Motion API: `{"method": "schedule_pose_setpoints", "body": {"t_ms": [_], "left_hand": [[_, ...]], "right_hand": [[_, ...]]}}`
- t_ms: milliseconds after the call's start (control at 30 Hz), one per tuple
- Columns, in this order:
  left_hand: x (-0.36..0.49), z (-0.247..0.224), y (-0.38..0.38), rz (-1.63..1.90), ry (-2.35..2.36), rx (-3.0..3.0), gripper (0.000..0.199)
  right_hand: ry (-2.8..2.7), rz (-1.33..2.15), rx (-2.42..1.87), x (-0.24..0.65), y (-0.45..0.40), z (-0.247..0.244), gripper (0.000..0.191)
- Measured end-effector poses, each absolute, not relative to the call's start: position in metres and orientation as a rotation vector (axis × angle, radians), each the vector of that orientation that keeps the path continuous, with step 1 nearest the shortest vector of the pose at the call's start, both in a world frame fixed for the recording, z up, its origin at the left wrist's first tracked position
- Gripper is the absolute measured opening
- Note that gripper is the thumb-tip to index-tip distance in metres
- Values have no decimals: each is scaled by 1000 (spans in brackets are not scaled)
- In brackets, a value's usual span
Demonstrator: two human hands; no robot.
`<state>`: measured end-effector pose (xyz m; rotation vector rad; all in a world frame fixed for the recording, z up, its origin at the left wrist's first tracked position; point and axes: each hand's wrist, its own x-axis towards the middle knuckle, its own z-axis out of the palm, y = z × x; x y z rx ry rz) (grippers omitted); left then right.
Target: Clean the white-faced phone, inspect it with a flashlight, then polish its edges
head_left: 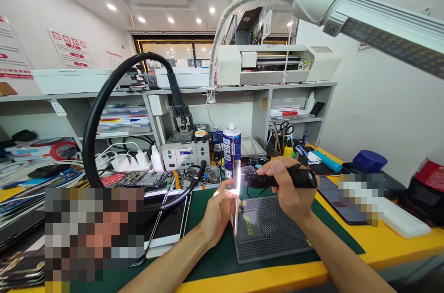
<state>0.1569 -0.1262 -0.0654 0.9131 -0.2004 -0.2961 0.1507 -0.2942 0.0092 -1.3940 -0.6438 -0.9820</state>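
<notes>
Upright and edge-on to the camera, a thin phone-like device (237,214) is held by my left hand (217,214), its fingers closed on the left side and edge. My right hand (294,196) is wrapped round a black flashlight (301,176), whose lit end points left at the device from close by. Bright light falls on the upper part of the device. Beneath both hands lies a grey perforated mat (277,233) on a green mat (215,260). The side of the device facing the flashlight is mostly hidden.
A blue spray can (231,147) stands just behind the device. Further back left is a hot-air station (185,152) with a thick black hose (90,131) arching over several phones. A white case (398,214) and a dark phone (343,200) lie at the right.
</notes>
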Motion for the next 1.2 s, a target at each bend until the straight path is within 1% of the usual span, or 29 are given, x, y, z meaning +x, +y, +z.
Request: {"method": "schedule_pose_setpoints", "body": {"t_ms": [133, 300, 367, 500, 600, 733, 867, 933, 1033, 1133, 1200], "left_hand": [[157, -64, -126, -291, -213, 907, 25], [158, -64, -126, -287, -202, 903, 24], [160, -66, -126, -289, -196, 905, 22], [161, -68, -125, -309, -188, 909, 22], [161, -67, -125, -328, -188, 903, 22], [159, -64, -124, -332, -202, 895, 20], [160, -64, -124, -333, -211, 886, 16], [160, -64, -124, -338, -213, 881, 16], [160, -64, -126, -340, -205, 871, 16], [158, -61, -127, -349, -188, 863, 15], [158, -60, -128, -351, -178, 860, 14]], "right_hand": [[-659, -983, -1399, 153, -295, 6, 23], [-593, -926, -1330, 158, -292, 6, 23], [-565, -921, -1318, 162, -292, 9, 27], [-470, -849, -1348, 174, -290, 24, 43], [-427, -667, -1256, 187, -285, 45, 48], [-357, -348, -1014, 198, -281, 64, 47], [-464, -189, -867, 198, -280, 59, 32], [-512, -227, -909, 197, -277, 51, 27], [-607, -386, -986, 194, -270, 44, 23], [-690, -554, -1026, 190, -262, 47, 17], [-708, -621, -1045, 188, -257, 52, 18]]}}
